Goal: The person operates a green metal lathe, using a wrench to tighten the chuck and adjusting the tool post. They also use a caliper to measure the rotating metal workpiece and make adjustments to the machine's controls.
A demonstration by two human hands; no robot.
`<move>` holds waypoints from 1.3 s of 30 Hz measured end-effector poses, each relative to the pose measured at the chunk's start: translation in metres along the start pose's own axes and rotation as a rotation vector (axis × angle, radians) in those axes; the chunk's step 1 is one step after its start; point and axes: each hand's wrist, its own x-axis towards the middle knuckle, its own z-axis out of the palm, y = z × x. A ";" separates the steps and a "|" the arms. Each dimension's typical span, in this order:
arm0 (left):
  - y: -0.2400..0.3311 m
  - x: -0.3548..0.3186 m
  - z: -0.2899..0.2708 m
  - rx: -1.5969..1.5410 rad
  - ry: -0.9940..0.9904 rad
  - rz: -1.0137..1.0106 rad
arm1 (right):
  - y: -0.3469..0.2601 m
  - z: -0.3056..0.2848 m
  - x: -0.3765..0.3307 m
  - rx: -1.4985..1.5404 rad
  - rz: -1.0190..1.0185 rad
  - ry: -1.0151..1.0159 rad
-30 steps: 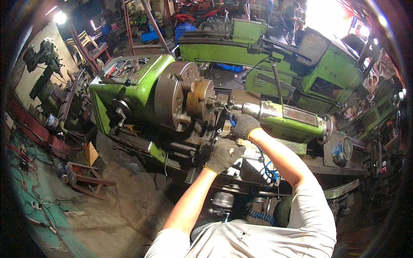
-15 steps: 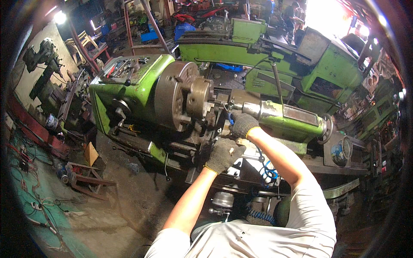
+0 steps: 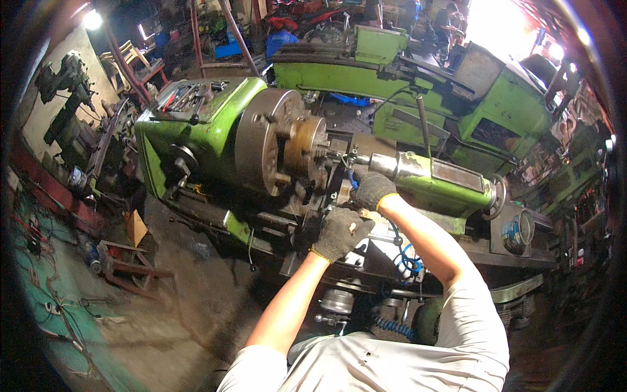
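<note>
Both my hands wear dark grey knit gloves with yellow cuffs and work at the carriage of a green lathe. My right hand is closed round a blue piece, whose kind I cannot make out, just below the tailstock quill. Nearer to me and further left, my left hand has its fingers curled over the carriage; what they grip is hidden. Left of the hands, a brown metal cylinder sits in the large chuck. A coiled blue hose hangs below my right wrist.
Several tools lie on the headstock top. A tailstock handwheel and a bucket stand at the right. Another green machine lies behind. On the left floor are a metal frame and cables. A person is far back.
The view has shifted very slightly. Both hands stay at nearly the same places on the carriage, with no clear change in grip.
</note>
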 end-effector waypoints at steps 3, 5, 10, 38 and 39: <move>-0.001 0.000 0.002 -0.004 -0.016 -0.047 | 0.012 0.011 0.003 -0.021 0.000 0.017; -0.001 0.000 0.000 -0.023 -0.039 -0.069 | 0.015 0.013 0.006 -0.025 0.009 -0.024; -0.003 -0.002 0.000 -0.014 -0.043 -0.070 | 0.017 0.015 0.007 -0.020 0.001 0.017; 0.001 0.001 -0.001 -0.028 -0.026 -0.062 | 0.012 0.010 -0.001 -0.031 -0.006 0.020; -0.001 0.000 0.000 -0.029 -0.026 -0.066 | 0.012 0.010 -0.001 -0.042 0.003 0.006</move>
